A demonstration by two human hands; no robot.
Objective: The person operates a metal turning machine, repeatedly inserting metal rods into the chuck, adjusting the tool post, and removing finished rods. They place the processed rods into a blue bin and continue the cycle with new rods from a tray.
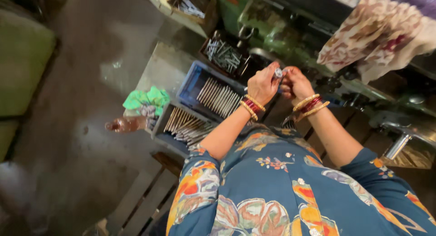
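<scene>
Both hands — left hand [262, 84], right hand [295, 83] — pinch a small metal part [278, 72] above the cluttered workbench [165, 68].

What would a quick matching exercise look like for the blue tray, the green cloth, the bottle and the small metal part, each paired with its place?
Things:
1. blue tray
2. green cloth
3. bottle
4. small metal part

Places:
A. lying on its side below the green cloth
B. held between both hands
C. full of metal rods, left of the left hand
D. bunched at the bench's left edge

Pairs: 1-C, 2-D, 3-A, 4-B. The right hand shares the grip on the part.
</scene>
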